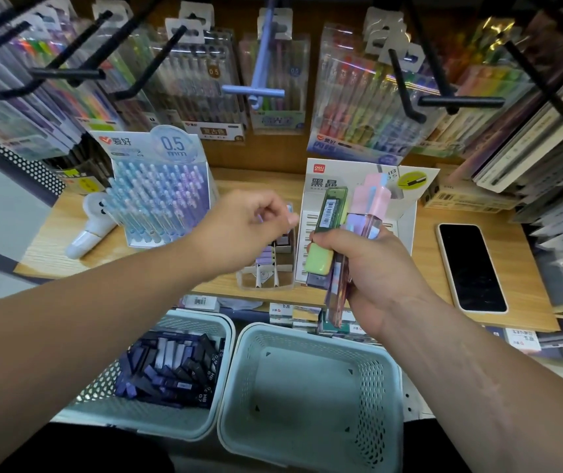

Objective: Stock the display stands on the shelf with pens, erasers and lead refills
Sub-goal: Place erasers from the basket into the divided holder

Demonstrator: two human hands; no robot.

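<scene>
A pen display stand (160, 199) is set left on the shelf (423, 257). The left hand (249, 227) is held above a small divided stand (266, 271), its grip curled — whether anything is pinched cannot be told. Lead refill cases (329, 209) are clasped in the closed grip of the right hand (372, 268).

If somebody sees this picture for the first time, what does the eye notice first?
The right hand grips a bundle of pastel cases in the centre. Below left, a pale basket holds dark refill boxes; a black phone lies on the shelf at right.
</scene>
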